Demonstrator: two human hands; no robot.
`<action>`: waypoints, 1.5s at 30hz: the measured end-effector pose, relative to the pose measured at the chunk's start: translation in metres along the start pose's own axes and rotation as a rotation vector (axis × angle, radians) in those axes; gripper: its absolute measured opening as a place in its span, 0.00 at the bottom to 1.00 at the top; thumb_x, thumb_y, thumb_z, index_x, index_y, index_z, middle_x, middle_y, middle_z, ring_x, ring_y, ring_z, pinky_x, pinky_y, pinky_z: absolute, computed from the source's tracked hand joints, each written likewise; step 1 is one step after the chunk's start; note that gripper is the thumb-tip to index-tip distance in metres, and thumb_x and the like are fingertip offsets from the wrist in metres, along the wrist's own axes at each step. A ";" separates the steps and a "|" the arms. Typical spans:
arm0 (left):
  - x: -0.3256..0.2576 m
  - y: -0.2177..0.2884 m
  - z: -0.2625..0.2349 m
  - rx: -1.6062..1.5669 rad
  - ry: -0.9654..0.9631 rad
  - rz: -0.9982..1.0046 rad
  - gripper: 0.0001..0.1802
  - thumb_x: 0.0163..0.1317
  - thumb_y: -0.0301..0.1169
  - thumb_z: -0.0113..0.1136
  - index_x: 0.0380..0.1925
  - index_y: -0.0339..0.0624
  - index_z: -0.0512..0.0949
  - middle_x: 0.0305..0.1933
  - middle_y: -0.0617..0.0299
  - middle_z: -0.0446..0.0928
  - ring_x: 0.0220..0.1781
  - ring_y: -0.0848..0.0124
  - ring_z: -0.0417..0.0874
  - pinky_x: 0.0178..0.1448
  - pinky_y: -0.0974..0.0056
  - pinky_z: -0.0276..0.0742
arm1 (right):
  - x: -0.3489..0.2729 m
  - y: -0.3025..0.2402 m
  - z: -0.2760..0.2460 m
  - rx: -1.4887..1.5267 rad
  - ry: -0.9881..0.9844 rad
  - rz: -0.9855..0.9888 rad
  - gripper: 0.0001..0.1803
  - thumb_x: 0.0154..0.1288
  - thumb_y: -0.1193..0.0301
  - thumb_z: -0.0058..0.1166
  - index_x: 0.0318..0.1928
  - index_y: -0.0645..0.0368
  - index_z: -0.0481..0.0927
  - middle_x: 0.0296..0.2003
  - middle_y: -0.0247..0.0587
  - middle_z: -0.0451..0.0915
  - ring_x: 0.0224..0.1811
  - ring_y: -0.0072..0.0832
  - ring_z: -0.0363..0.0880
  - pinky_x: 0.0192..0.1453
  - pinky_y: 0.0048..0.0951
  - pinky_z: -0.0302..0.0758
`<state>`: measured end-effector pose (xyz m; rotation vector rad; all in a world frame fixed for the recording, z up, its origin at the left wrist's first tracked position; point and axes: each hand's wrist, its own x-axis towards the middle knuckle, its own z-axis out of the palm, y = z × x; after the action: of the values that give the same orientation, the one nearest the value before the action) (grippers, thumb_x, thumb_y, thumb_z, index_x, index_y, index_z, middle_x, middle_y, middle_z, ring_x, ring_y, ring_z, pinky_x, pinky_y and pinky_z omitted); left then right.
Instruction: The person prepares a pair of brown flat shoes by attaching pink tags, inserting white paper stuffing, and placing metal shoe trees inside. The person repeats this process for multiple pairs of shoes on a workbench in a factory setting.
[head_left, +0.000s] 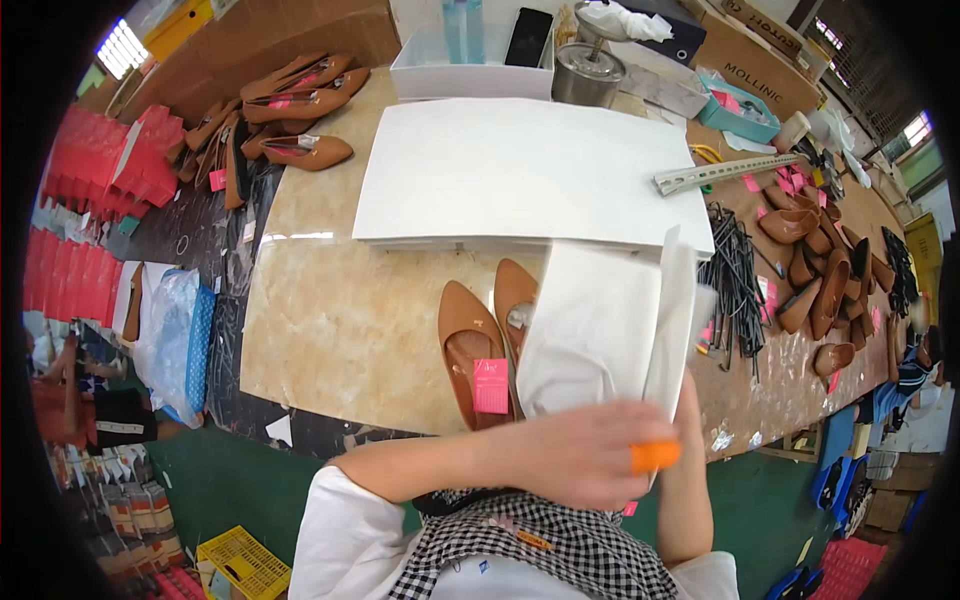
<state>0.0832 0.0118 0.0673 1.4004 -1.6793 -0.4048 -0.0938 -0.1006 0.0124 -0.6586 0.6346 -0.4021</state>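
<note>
A pair of brown pointed flat shoes lies at the table's near edge: the left shoe [458, 325] carries a pink tag [490, 386], while the other shoe [515, 285] is partly covered by white paper [590, 320]. My left hand [590, 455], an orange finger cover [655, 456] on one finger, reaches across in front of the paper's lower end. Motion blurs its fingers. At the paper's right side, my right hand [688, 400] grips the upright, folded sheets from behind; its fingers are mostly hidden.
Beyond the paper lies a large white box lid or board [530, 175], with a metal strip [725, 175] across its right corner. Brown shoes [300, 105] are heaped back left, more shoes [825, 270] at right beside black hooks [735, 280]. A white tray [470, 85] holds a phone [529, 38].
</note>
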 end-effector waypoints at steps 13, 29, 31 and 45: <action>-0.078 -0.036 -0.035 -1.019 0.747 -0.714 0.22 0.76 0.30 0.44 0.68 0.43 0.64 0.55 0.59 0.71 0.52 0.72 0.75 0.55 0.67 0.73 | 0.045 0.056 0.116 -1.444 -0.535 -0.937 0.51 0.45 0.83 0.68 0.73 0.61 0.61 0.69 0.64 0.64 0.71 0.49 0.67 0.71 0.43 0.70; -0.156 -0.017 0.058 0.529 -0.132 -0.627 0.33 0.59 0.49 0.63 0.51 0.28 0.77 0.56 0.40 0.78 0.64 0.47 0.75 0.72 0.48 0.62 | 0.104 0.132 0.108 -1.783 -0.445 -0.755 0.14 0.54 0.68 0.62 0.41 0.57 0.81 0.42 0.42 0.74 0.45 0.41 0.78 0.48 0.42 0.76; -0.152 -0.013 0.058 0.595 -0.119 -0.581 0.35 0.58 0.46 0.64 0.55 0.26 0.75 0.58 0.38 0.77 0.65 0.46 0.74 0.72 0.48 0.62 | 0.105 0.109 0.098 -1.661 -0.384 -0.779 0.22 0.50 0.64 0.67 0.47 0.56 0.79 0.45 0.43 0.76 0.47 0.41 0.77 0.51 0.44 0.74; -0.171 -0.054 0.019 -0.094 0.555 -0.978 0.25 0.64 0.27 0.62 0.61 0.31 0.75 0.41 0.59 0.83 0.37 0.75 0.79 0.44 0.68 0.76 | 0.082 -0.060 -0.116 -1.934 0.719 -0.545 0.11 0.65 0.65 0.56 0.36 0.61 0.78 0.34 0.53 0.84 0.35 0.51 0.85 0.39 0.46 0.82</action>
<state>0.0965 0.1449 -0.0534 1.9668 -0.4512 -0.5434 -0.1179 -0.2386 -0.0529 -2.6350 1.4964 -0.4323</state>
